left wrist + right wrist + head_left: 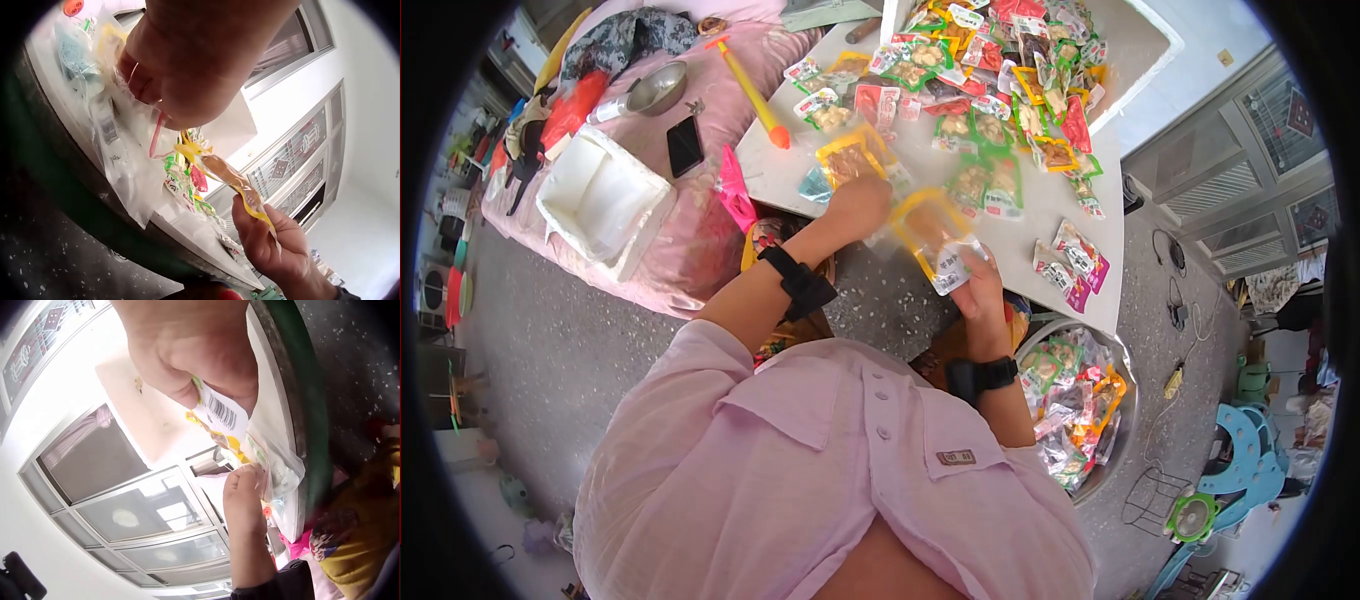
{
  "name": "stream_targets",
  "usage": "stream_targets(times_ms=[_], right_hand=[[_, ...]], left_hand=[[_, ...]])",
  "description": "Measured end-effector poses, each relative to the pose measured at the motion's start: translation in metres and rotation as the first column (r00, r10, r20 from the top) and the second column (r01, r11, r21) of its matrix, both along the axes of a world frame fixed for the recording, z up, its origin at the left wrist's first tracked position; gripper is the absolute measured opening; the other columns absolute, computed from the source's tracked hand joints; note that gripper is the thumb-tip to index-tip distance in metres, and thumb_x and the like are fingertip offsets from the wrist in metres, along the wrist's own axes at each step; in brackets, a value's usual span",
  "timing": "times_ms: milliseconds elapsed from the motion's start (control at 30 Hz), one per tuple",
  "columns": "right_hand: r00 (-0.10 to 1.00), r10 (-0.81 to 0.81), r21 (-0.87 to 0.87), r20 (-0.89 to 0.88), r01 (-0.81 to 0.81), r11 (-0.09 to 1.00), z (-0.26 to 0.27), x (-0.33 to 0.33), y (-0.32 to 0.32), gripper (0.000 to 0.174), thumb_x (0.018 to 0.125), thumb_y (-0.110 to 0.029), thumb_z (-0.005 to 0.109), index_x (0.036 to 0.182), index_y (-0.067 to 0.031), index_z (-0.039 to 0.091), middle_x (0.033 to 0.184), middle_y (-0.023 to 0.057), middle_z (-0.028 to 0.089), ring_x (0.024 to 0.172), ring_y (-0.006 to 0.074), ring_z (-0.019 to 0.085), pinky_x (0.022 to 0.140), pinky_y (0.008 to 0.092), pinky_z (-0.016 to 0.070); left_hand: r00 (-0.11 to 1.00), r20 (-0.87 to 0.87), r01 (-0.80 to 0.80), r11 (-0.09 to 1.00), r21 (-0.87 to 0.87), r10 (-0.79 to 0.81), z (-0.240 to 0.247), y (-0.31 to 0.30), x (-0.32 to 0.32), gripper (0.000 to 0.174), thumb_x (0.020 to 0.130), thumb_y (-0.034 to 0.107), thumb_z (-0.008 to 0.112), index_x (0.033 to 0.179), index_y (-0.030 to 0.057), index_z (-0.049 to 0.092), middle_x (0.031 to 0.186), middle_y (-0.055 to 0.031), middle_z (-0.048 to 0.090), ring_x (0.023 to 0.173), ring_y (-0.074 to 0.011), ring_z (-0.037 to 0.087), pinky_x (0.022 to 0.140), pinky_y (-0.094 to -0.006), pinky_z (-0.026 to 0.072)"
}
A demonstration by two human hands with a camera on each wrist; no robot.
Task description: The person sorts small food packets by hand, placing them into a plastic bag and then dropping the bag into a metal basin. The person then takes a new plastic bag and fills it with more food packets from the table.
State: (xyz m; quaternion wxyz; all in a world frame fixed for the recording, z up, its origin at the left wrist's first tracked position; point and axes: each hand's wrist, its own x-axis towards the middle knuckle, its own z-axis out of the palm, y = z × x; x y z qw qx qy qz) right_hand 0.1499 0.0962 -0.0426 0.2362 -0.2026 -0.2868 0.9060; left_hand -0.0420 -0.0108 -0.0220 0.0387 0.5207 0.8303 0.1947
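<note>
Person in a pink shirt working at the worktop (788, 178), both hands busy. Right hand (980, 292) has its grip pinching one yellow-edged packet (922, 228) near its lower end, thumb on one side and fingers behind—brown contents showing through, barcode visible in the right wrist view. That packet is up in the air near the worktop's edge, just beside the other hand.

Left hand (860, 208): fingers curled, grip pinching a clear plastic bag (128, 178) that lies along the worktop edge. A second yellow-edged packet (850, 160) sits just past the left knuckles.

Far side of the worktop: a big heap of mixed packets (990, 60) spilling from a white box (1130, 60). Two purple-ended packets (1082, 250) lie apart from the heap, toward the right. Below them, a metal basin (1133, 390) beside the person holds more packets, jumbled.

Left of the worktop, a pink bed (675, 250) carries a white foam box (605, 200), a dark phone or tablet—can't tell which— (685, 146) and a metal pan (658, 90).
</note>
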Motion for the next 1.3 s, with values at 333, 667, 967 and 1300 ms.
stream_targets(times_ms=[333,667,967,1300], right_hand=[[0.996,0.084,-0.069,0.042,-0.081,0.994,-0.010,-0.036,0.004,0.033,0.073,0.000,0.048,0.105,0.0017,0.042,0.095,0.0131,0.054,0.083,0.0255,0.056,0.072,0.0387,0.0473],[0.954,0.205,0.037,0.218,-0.218,0.975,-0.010,-0.031,0.018,0.035,0.073,0.001,0.048,0.106,0.0023,0.041,0.096,0.0139,0.053,0.081,0.0255,0.056,0.069,0.0387,0.0485],[0.996,0.065,0.129,0.065,-0.073,0.989,0.002,-0.080,-0.014,0.028,0.077,0.001,0.039,0.105,0.0013,0.042,0.094,0.0131,0.052,0.079,0.0251,0.055,0.066,0.0377,0.0476],[0.908,0.154,0.207,0.390,-0.250,0.946,0.018,-0.064,-0.009,0.017,0.075,-0.005,0.048,0.091,-0.0026,0.045,0.067,0.0044,0.051,0.047,0.0095,0.047,0.033,0.0165,0.0335]], left_hand=[[0.984,0.179,-0.041,0.950,0.308,-0.016,-0.002,-0.005,-0.005,0.014,0.076,0.014,0.042,0.077,0.0009,0.047,0.075,-0.0169,0.051,0.075,-0.0339,0.050,0.065,-0.0390,0.0403],[0.977,0.212,-0.063,0.962,0.264,0.006,0.012,-0.010,0.004,0.016,0.076,0.017,0.042,0.078,0.0018,0.047,0.076,-0.0175,0.052,0.076,-0.0334,0.051,0.064,-0.0403,0.0400],[0.998,-0.031,-0.047,0.982,0.184,0.054,0.021,-0.004,0.023,0.020,0.074,0.015,0.045,0.088,0.0026,0.051,0.082,-0.0166,0.054,0.080,-0.0317,0.052,0.069,-0.0390,0.0422],[0.957,-0.284,0.012,0.968,0.249,0.061,0.023,-0.015,0.024,0.019,0.065,0.011,0.049,0.082,0.0039,0.053,0.082,-0.0129,0.054,0.078,-0.0293,0.051,0.067,-0.0372,0.0428]])
